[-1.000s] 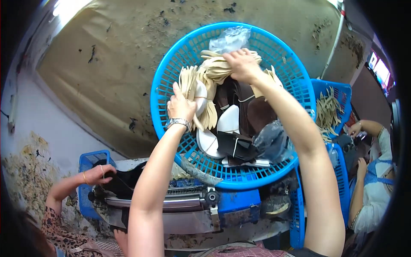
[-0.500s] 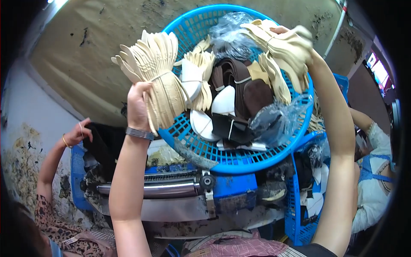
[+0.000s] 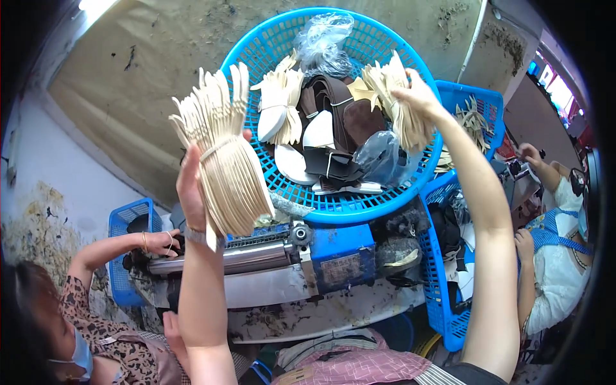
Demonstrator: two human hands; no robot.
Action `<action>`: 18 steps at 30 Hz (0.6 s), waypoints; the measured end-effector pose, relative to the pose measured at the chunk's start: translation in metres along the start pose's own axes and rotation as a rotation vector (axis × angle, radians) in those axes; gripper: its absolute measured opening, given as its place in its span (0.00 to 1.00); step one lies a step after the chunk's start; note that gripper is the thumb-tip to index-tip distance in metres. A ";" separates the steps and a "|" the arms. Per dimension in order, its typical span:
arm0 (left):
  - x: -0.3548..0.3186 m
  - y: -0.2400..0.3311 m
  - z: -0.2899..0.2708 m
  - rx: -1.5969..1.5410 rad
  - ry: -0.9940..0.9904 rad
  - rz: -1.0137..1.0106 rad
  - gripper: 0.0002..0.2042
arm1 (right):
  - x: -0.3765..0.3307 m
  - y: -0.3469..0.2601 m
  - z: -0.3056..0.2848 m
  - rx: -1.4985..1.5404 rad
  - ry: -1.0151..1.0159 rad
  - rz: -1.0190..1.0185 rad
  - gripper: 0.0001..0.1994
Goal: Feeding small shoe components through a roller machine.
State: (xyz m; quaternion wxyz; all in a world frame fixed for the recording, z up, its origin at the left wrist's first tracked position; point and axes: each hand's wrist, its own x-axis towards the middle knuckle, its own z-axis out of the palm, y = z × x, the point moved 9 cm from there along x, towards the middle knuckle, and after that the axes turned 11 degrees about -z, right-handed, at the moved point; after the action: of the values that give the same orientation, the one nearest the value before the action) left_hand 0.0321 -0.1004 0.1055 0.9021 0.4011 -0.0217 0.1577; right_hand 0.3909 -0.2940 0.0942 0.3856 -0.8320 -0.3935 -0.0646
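My left hand [image 3: 192, 192] is closed round a thick bundle of cut cream pieces [image 3: 230, 173], tied at the middle and fanned out at the top. It is held up left of the round blue basket [image 3: 359, 208]. At the basket's right side, my right hand [image 3: 420, 99] grips another cream bundle [image 3: 396, 102] inside the rim; some fingers are hidden. Between them in the basket lie a tied cream bundle [image 3: 282, 106], brown strips [image 3: 340, 102], a banded black stack [image 3: 332, 165], white pieces [image 3: 294, 165] and clear plastic bags [image 3: 326, 45].
Below the basket is a machine with a metal roller [image 3: 256, 258] and blue housing [image 3: 340, 262]. Blue crates stand at right [image 3: 436, 289] and left [image 3: 119, 282]. One co-worker's hand [image 3: 160, 242] is by the roller's left end; another co-worker [image 3: 555, 256] sits at right.
My right hand has lowered its cream bundle into the basket's right side. The left bundle has turned more upright. The left co-worker's hand has come down to the roller.
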 end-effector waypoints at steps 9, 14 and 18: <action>-0.082 -0.052 0.000 -0.222 0.070 -0.137 0.34 | 0.045 -0.104 0.126 -0.059 -0.020 -0.605 0.16; -0.103 -0.073 -0.005 -0.278 0.128 -0.199 0.33 | 0.098 -0.102 0.227 0.463 -0.006 0.010 0.16; -0.105 -0.072 -0.033 -0.232 0.296 -0.174 0.32 | 0.107 -0.142 0.232 0.226 0.053 -0.295 0.11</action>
State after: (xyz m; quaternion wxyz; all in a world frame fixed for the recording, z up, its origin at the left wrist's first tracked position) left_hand -0.0483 -0.1495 0.0141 0.9458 0.2673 0.1277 0.1329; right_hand 0.3179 -0.0124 0.0608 0.4734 -0.7147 -0.5056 -0.0976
